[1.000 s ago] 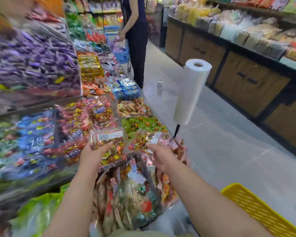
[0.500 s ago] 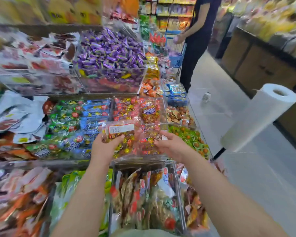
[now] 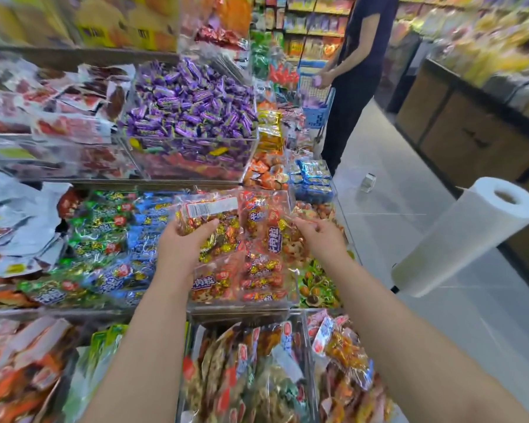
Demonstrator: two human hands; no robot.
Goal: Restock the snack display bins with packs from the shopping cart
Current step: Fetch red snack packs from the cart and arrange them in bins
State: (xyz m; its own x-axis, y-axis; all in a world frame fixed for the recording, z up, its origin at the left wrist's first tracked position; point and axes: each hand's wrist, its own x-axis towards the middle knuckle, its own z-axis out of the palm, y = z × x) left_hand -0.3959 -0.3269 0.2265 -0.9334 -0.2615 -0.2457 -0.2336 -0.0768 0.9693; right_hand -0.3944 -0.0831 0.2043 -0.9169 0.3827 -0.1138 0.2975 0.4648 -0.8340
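Observation:
A clear snack pack [image 3: 209, 216] of gold and red wrapped pieces with a white barcode label is held over the clear bin of red snack packs [image 3: 242, 306] in the middle tier. My left hand [image 3: 184, 250] grips the pack's left side, thumb on top. My right hand [image 3: 319, 236] grips the right side of the plastic, where a second red pack [image 3: 264, 221] lies against it. The shopping cart is out of view.
A bin of purple candies [image 3: 190, 111] stands on the tier above. Blue and green packs [image 3: 113, 239] fill the bin to the left. A white plastic bag roll [image 3: 468, 236] juts out on the right. Another person [image 3: 358, 65] stands with a blue basket [image 3: 316, 108] up the aisle.
Both hands have carried the packs forward and up over the red-pack bin. My view has swung left from the aisle and the yellow basket to the display tiers.

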